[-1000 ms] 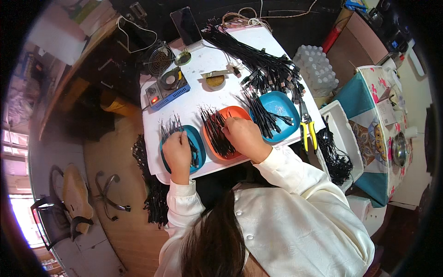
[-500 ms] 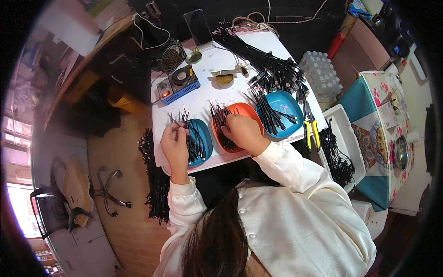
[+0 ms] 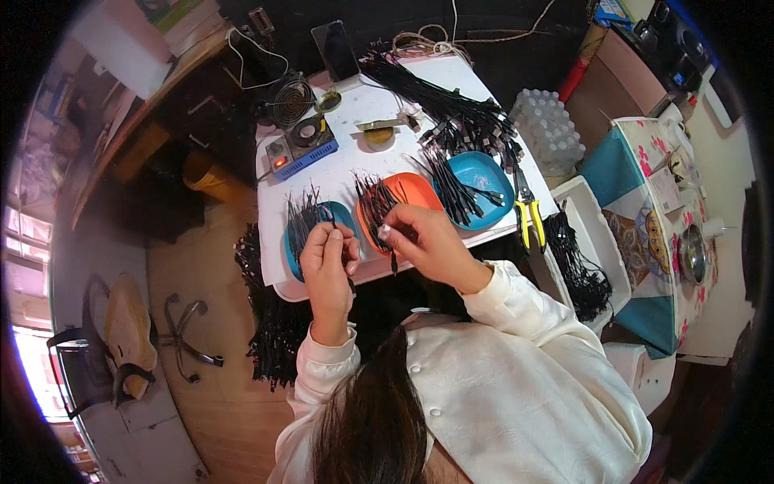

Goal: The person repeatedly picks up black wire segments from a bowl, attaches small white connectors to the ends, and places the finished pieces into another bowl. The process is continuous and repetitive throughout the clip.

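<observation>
My left hand [image 3: 329,256] is closed in a pinch on a short black cable, mostly hidden by my fingers. It hovers over the front edge of the left blue tray [image 3: 348,216], which holds a bundle of black cables [image 3: 301,219]. My right hand [image 3: 431,244] is closed on another black cable [image 3: 393,262], its dark end hanging below my fingers. That hand is in front of the orange tray [image 3: 418,187], where more black cables [image 3: 372,198] lie with bare wire ends upward. Farther right, a second blue tray [image 3: 493,179] carries a bundle of cables [image 3: 455,194].
Yellow-handled wire strippers [image 3: 530,222] lie at the table's right edge. Behind the trays are a blue box with a red light [image 3: 303,149], a small round tin [image 3: 377,139], a phone [image 3: 335,50] and a big cable pile [image 3: 451,109]. A white foam box [image 3: 601,234] stands right.
Both hands have drawn back from the trays toward me, each with a cable pinched in the fingers. The right hand has left the orange tray's bundle. The view has shifted slightly.
</observation>
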Action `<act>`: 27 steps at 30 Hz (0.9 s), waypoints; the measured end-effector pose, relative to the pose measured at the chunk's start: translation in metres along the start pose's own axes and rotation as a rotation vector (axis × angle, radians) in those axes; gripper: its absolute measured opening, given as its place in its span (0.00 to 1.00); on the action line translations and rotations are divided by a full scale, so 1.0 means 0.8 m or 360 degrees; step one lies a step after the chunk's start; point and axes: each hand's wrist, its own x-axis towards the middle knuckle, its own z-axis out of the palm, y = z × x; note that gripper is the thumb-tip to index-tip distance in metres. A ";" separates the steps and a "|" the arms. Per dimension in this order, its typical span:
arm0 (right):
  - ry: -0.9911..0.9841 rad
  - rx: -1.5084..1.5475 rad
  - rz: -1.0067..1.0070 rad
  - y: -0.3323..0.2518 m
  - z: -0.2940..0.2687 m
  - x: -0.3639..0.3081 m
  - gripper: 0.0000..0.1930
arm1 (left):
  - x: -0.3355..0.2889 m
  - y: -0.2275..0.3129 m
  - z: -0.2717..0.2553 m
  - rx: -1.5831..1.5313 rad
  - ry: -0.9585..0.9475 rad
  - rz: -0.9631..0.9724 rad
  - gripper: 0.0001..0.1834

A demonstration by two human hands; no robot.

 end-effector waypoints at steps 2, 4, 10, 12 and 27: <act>0.0040 -0.0065 -0.0156 -0.017 0.003 -0.012 0.07 | -0.012 0.006 0.009 0.0057 -0.0072 0.0082 0.10; 0.0016 -0.0079 -0.0113 -0.030 0.001 -0.024 0.06 | -0.023 0.007 0.023 0.0064 -0.0113 0.0183 0.10; 0.0092 -0.0194 -0.0202 -0.038 -0.005 -0.039 0.07 | -0.036 0.004 0.047 0.0015 0.0059 0.0235 0.11; 0.0065 -0.0262 -0.0213 -0.037 -0.003 -0.040 0.07 | -0.039 0.005 0.050 -0.0060 0.0057 0.0168 0.11; 0.0126 -0.0979 -0.0473 -0.029 -0.016 -0.053 0.10 | -0.040 -0.012 0.042 -0.0450 -0.0245 -0.0236 0.09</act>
